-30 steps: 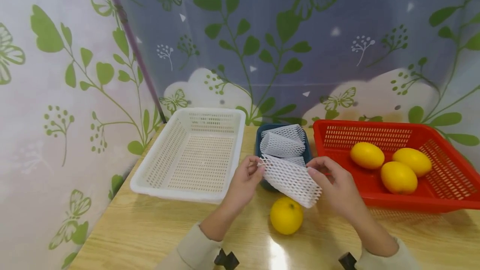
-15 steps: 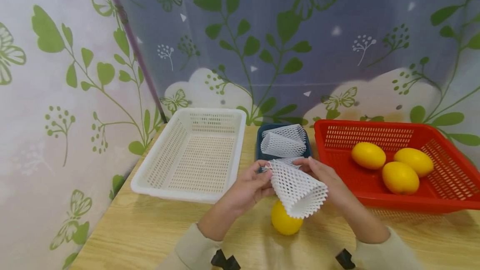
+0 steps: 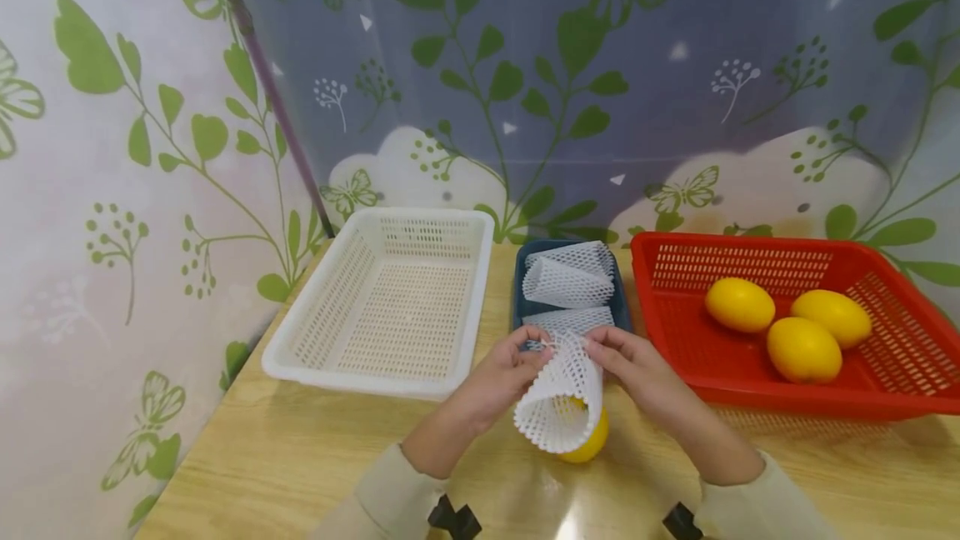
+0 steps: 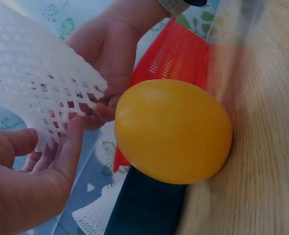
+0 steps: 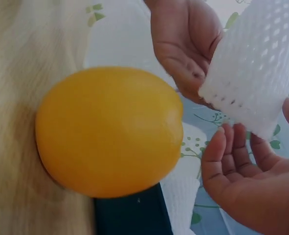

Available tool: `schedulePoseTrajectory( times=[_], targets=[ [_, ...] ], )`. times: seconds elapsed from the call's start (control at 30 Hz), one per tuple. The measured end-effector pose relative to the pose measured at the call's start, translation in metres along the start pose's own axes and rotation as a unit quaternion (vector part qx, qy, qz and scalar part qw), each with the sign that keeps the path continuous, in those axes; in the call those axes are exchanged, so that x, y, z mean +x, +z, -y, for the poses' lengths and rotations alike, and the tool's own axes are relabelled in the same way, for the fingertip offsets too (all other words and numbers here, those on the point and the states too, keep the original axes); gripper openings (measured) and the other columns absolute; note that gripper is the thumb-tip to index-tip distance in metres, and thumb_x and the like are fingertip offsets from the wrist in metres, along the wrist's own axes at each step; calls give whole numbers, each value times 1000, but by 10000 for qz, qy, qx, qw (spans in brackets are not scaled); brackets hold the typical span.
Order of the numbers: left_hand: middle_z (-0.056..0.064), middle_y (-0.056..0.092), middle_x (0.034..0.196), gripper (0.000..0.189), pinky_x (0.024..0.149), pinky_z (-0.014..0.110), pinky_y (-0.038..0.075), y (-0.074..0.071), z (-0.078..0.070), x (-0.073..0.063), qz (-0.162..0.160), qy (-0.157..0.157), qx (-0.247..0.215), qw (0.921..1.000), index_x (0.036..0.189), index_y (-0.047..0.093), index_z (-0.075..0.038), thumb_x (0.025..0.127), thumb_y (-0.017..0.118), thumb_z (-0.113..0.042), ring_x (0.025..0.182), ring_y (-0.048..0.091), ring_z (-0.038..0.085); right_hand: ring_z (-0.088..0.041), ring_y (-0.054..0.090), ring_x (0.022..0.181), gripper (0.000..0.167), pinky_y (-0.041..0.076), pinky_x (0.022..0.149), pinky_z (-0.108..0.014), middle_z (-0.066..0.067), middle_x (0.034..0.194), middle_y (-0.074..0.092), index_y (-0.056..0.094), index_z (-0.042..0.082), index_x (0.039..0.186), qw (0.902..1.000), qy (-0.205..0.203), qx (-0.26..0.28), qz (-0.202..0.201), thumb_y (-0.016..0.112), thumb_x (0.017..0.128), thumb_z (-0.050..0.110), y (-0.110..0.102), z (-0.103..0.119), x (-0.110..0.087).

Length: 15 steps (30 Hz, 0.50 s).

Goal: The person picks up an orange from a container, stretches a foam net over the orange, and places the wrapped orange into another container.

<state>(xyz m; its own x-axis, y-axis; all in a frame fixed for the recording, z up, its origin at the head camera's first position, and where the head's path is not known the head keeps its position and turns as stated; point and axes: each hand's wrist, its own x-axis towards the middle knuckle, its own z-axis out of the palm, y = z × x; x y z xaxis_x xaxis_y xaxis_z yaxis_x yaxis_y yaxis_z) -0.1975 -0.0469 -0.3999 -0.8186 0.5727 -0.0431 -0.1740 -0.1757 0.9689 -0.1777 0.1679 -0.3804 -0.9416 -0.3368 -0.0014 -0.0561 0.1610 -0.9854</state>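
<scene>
Both hands hold a white foam fruit net (image 3: 581,373) in front of me, its wide round mouth tilted down toward me. My left hand (image 3: 498,377) pinches the narrow end between thumb and fingers, as the left wrist view shows of the net's edge (image 4: 56,117). On the other side, my right hand (image 3: 637,369) pinches the same end, thumb against the mesh (image 5: 261,63) in the right wrist view. Just beneath the net sits an oval yellow fruit (image 3: 588,444) on the wooden table, partly covered by the net in the head view and touched by neither hand.
Behind the hands, a dark blue tray (image 3: 519,298) holds several foam nets (image 3: 568,282). To the left stands a white basket (image 3: 322,377) with nothing in it. A red basket (image 3: 795,403) on the right contains three yellow fruits (image 3: 804,350). A patterned cloth backs the table.
The foam net has turned from pointing right to facing its mouth toward me and down. My right hand has shifted left to its narrow end. The fruits and baskets stay put.
</scene>
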Motion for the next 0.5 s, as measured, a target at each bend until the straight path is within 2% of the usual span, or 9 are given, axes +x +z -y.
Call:
schedulePoseTrajectory(
  times=[0.13,0.23,0.33,0.43,0.5],
  targets=[
    [2,67,92,18,64,19,52,-1,3,1,-4,93,-45,9999,111,45,-6,97,49,4,73,63,8,-14,55,91,15,51,80,-22,0,96,58,53,4,106,9972,-65,744,84,50,102,18,0,-2,-2],
    [3,67,90,16,68,21,52,1,4,1,-5,92,-77,9999,111,45,-6,98,49,3,75,63,8,-12,56,88,6,51,78,-20,2,95,58,54,11,103,9896,-53,1430,145,50,102,16,0,-5,-4],
    [4,68,90,12,73,24,54,3,5,0,-119,-41,-44,9999,113,45,-5,102,48,-8,75,64,11,-11,59,82,3,52,76,-19,3,92,61,52,14,104,9825,-12,1859,114,49,103,15,-1,-8,-5],
    [10,69,99,22,78,29,55,4,5,0,-255,-209,-60,9994,122,46,-3,103,48,-13,79,65,14,-12,62,78,4,54,75,-21,2,93,64,51,15,107,9780,-26,2082,90,50,102,16,0,-10,-6],
    [15,68,108,30,81,32,56,4,5,0,-269,-249,-38,9993,131,45,-3,103,49,-14,82,66,16,-12,62,79,9,55,75,-22,2,95,63,51,16,108,9759,-194,2171,138,53,100,11,0,-13,-6]
  ],
)
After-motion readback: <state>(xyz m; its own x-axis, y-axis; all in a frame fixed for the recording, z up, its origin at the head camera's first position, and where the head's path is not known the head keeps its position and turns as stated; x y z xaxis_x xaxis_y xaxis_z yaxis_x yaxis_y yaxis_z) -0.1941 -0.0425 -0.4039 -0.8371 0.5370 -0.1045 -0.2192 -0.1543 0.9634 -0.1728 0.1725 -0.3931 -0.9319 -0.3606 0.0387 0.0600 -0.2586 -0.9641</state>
